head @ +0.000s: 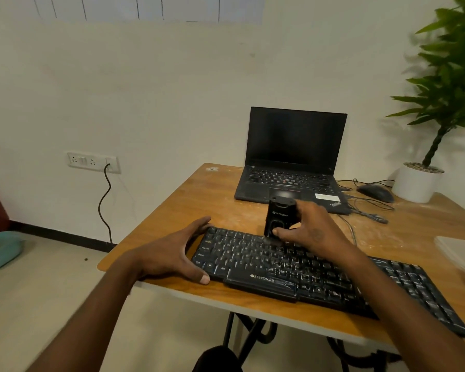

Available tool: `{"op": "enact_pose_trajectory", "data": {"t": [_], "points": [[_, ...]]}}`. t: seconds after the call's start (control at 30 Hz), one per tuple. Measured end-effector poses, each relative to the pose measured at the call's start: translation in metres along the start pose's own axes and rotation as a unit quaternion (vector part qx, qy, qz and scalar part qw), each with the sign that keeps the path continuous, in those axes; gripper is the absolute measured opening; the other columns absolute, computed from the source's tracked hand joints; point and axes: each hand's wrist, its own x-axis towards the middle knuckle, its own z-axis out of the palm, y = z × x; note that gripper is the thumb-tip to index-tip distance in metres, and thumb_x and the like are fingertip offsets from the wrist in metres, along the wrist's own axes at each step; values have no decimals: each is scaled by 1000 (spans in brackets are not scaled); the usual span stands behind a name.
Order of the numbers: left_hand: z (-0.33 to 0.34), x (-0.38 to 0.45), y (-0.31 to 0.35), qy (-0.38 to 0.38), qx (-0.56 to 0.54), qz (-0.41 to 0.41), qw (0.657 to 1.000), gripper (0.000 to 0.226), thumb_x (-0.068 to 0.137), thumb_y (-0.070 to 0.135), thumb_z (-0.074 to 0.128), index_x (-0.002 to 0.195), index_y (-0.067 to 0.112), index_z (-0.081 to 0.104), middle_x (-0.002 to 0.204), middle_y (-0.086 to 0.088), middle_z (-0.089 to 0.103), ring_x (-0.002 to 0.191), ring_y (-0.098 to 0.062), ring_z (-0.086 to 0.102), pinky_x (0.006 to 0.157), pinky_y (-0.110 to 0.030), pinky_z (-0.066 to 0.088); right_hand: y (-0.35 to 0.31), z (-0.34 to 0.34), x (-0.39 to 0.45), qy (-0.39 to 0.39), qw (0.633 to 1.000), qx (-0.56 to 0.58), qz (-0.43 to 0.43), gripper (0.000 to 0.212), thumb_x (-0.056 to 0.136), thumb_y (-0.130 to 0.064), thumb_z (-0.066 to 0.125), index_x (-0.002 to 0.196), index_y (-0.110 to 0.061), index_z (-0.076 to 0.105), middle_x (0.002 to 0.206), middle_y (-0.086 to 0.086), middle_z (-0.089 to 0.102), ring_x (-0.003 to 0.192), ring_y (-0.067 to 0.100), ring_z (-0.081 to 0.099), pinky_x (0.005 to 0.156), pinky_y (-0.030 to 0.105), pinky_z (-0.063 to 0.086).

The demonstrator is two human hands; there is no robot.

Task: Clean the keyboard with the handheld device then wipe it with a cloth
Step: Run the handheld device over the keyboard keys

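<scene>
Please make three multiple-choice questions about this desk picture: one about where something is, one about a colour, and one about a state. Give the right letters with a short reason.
1. Where is the mouse?
A. right of the laptop
B. on the keyboard
C. on the floor

2. What colour is the plant pot?
A. red
B. white
C. black

3. What is the laptop's state?
A. lid closed
B. open, screen dark
C. open, screen showing a bright picture

Answers:
1 A, it lies between the laptop and the pot.
2 B, the pot is plainly white.
3 B, the lid stands up and the screen is black.
</scene>
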Motion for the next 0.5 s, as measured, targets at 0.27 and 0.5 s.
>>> {"op": "enact_pose_trajectory", "data": {"t": [0.27,0.5], "points": [[1,1,2,1,10,3,1000,126,67,35,95,155,56,8,151,24,34,130,-1,47,99,-16,46,-32,44,33,-11,998,50,-40,45,81,-22,83,120,-19,61,109,-6,70,95,5,65,68,13,51],[0,-1,1,-3,10,5,1000,126,67,38,95,155,56,7,151,25,34,131,-3,47,104,-20,45,-22,31,22,-29,998,49,-32,44,80,-20,83,117,-27,60,102,-15,67,95,-1,63,72,13,49]]}}
